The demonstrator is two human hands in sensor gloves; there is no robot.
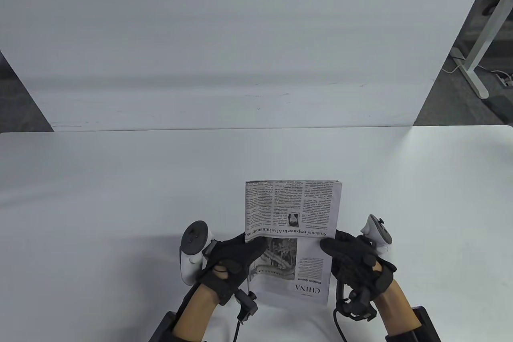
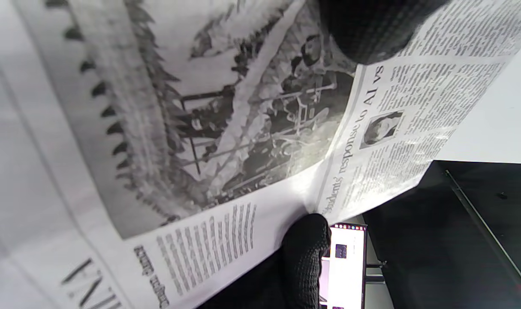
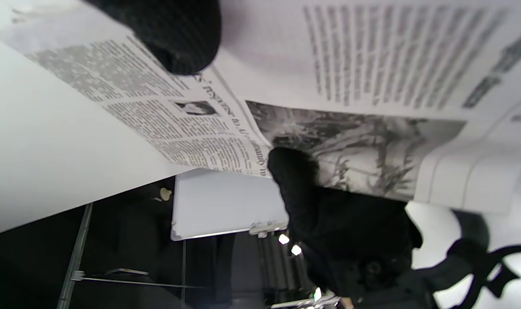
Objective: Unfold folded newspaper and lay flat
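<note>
A folded newspaper (image 1: 292,213) is held upright-tilted over the near part of the white table (image 1: 120,197), with its "CHINA" heading at the bottom and upside down. My left hand (image 1: 250,249) grips its left edge about halfway up, thumb on the printed face. At the same height my right hand (image 1: 330,247) grips the right edge, thumb on the front too. In the left wrist view the newspaper (image 2: 243,128) fills the frame, with the left thumb (image 2: 371,30) at the top and the right thumb (image 2: 305,249) below. The right wrist view shows the newspaper (image 3: 350,64) and the left hand (image 3: 294,184).
A large white panel (image 1: 240,37) stands behind the table's far edge. Dark floor and a white desk leg (image 1: 481,37) show at the upper right. A lit screen (image 2: 346,257) appears beyond the paper in the left wrist view.
</note>
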